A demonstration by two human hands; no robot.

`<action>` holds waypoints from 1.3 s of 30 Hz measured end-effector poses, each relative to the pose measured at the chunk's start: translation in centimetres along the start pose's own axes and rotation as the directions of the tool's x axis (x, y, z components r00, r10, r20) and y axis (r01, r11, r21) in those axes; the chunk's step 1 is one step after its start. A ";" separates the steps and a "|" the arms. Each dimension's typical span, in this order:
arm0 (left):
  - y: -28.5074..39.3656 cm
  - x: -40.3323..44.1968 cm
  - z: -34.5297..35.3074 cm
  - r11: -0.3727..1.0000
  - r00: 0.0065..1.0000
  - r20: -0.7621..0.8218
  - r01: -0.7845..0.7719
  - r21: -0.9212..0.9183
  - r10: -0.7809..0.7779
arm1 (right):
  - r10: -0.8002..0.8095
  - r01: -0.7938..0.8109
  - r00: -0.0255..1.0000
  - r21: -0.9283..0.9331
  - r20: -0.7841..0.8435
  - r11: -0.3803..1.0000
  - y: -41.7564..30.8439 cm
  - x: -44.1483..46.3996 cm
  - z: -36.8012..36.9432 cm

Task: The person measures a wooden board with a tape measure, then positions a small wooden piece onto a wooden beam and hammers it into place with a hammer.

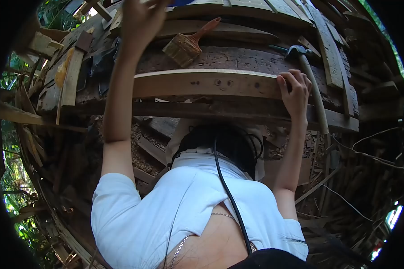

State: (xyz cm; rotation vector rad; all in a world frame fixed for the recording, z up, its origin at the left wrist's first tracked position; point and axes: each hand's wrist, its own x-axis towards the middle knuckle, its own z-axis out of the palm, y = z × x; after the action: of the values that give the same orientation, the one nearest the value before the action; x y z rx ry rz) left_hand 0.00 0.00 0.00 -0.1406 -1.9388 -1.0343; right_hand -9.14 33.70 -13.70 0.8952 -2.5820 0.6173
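Note:
My right hand grips the right end of a wooden board, its fingers bent over the top edge. The board stands on its long edge along the front of the workbench, with dark knots on its face. My left hand is raised over the far left of the bench, cut off by the top of the view, so its fingers do not show clearly. Close to it is part of a blue thing. Behind the board lies a wide paintbrush with an orange-red handle.
A hammer with a wooden handle lies to the right of my right hand, its handle hanging past the bench's front edge. Wood strips lie at the right and back. Wood scraps and shavings cover the ground below.

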 end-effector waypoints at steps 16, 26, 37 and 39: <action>-0.3 -9.6 1.9 0.937 0.958 0.012 0.283 -0.206 -0.286 | 0.189 -0.214 0.959 -0.103 -0.213 0.971 -1.4 2.1 2.3; 2.4 -15.2 9.0 0.974 0.928 0.317 -0.220 0.046 0.194 | 0.111 -0.409 0.910 0.909 0.400 0.077 -10.0 -2.4 -0.7; 3.5 -17.5 6.3 0.955 0.966 0.222 0.186 -0.231 -0.135 | 0.043 -0.100 0.995 0.816 0.092 0.570 -10.2 -2.7 -0.1; 3.8 -16.7 6.5 0.893 0.941 0.073 0.336 -0.301 -0.329 | 0.025 -0.152 0.986 0.846 0.163 0.511 -9.6 -3.4 0.3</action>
State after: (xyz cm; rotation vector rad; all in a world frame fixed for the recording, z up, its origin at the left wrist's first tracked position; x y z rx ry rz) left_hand 7.19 11.92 -11.95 0.0095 -1.8435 -1.5711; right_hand -0.48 28.39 -12.68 1.0717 -2.3414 2.0611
